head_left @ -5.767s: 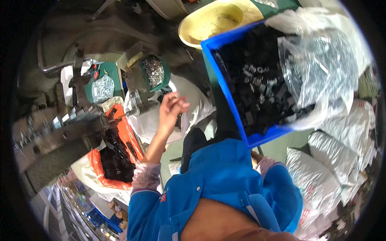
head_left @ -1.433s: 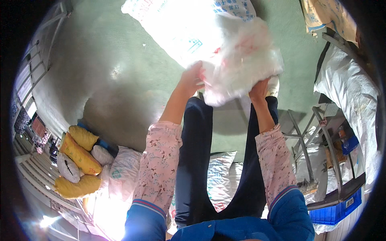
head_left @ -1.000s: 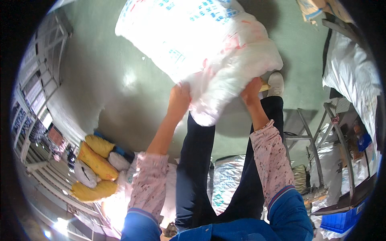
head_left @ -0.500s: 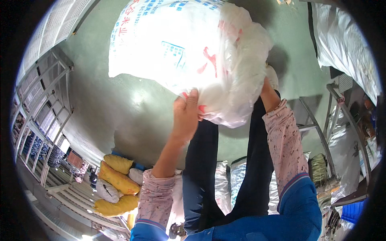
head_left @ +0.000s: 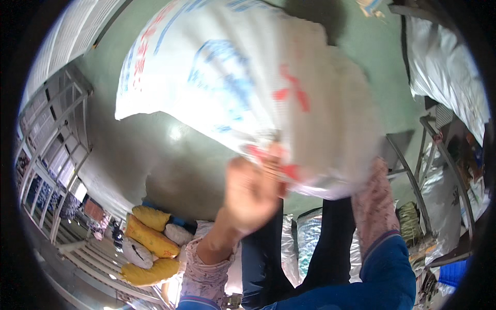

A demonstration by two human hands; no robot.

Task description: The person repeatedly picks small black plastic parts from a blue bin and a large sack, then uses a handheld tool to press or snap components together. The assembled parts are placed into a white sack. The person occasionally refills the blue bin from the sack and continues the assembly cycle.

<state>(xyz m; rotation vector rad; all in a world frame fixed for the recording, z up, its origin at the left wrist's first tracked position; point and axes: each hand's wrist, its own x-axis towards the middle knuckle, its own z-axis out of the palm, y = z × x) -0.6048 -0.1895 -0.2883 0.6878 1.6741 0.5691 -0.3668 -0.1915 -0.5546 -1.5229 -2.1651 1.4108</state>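
A large, bulging white woven sack (head_left: 181, 98) with red and blue print fills the upper middle of the view. Its right part is blurred by motion. My left hand (head_left: 253, 188), also blurred, is closed on a bunched fold at the sack's near edge. The right forearm, in a pink patterned sleeve (head_left: 377, 212), reaches up behind the sack's right end. That end covers my right hand, so its fingers are hidden. Below the sack, my legs in dark trousers (head_left: 333, 237) stand apart.
Metal racks (head_left: 67, 124) stand at the left. Yellow filled sacks (head_left: 152, 237) are piled at the lower left. At the right are a metal frame (head_left: 413, 175) and a big white wrapped bundle (head_left: 444, 67). More packed bags (head_left: 310, 243) lie behind my legs.
The sack has come nearer and its right end has swung down and right. My left hand has moved slightly right and down with it. The right hand has gone further behind the sack.
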